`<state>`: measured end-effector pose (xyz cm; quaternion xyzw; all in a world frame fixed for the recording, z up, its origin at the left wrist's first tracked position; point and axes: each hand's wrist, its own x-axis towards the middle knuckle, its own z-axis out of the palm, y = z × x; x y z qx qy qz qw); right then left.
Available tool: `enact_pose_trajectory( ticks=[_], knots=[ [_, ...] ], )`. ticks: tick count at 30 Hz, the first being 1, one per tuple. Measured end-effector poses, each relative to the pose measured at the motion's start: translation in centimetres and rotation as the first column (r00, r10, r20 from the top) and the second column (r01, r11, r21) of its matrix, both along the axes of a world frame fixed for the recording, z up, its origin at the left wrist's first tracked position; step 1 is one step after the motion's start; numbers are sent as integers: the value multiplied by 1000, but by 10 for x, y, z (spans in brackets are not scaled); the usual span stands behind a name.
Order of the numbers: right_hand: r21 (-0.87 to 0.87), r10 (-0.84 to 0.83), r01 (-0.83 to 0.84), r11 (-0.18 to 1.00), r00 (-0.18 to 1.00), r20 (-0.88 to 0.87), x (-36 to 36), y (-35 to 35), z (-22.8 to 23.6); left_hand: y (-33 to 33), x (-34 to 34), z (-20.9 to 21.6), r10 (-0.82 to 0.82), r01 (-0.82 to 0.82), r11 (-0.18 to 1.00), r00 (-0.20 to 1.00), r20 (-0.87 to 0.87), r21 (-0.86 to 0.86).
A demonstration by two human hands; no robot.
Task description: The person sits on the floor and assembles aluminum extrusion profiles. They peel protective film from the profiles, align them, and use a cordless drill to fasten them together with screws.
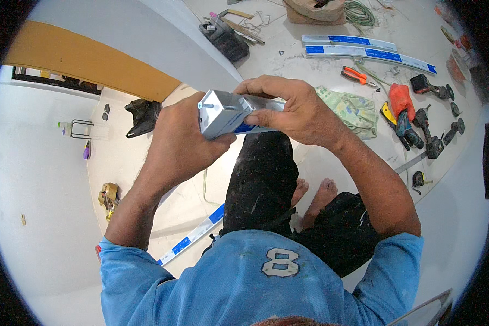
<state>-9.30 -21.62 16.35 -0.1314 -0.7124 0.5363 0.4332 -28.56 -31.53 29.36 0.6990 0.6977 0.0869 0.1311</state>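
Up in front of my chest and above my knee is a silver metal profile (pixel 217 117) with blue and white film on its side. My left hand (pixel 182 138) is wrapped round its left end, thumb underneath. A screw (pixel 205 105) sticks out at that end face. My right hand (pixel 293 111) grips the profile farther right, thumb on the near side and fingers over the top. Part of the profile is hidden behind my hands, so I cannot tell whether it is one piece or two joined. Another long film-covered profile (pixel 193 237) slants down to the left beside my leg.
Two film-covered strips (pixel 369 52) lie on the floor at far right. Orange-handled pliers (pixel 354 75), a green patterned cloth (pixel 349 113), several power tools (pixel 426 130) and a tape measure (pixel 418 180) are spread to the right. A black bag (pixel 143 117) sits at left.
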Motion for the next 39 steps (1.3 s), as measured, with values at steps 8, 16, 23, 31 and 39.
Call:
enact_pose_trajectory(
  ticks=[8, 16, 23, 31, 39],
  knots=[
    [21, -77, 77, 997, 997, -6, 12, 10, 4, 15, 13, 5, -23, 23, 1000, 998, -50, 5],
    [-83, -1, 3, 997, 1000, 24, 16, 10, 2, 16, 17, 5, -1, 1, 1000, 999, -34, -2],
    [-125, -87, 67, 990, 983, -161, 4, 0, -8, 23, 17, 6, 23, -23, 999, 1000, 13, -50],
    [133, -428, 450, 883, 889, -164, -7, -30, -16, 26, 20, 6, -4, 4, 999, 1000, 0, -42],
    [170, -474, 501, 848, 862, -179, -8, -27, -20, 32, 18, 0, -32, 32, 999, 999, 4, -3]
  ],
)
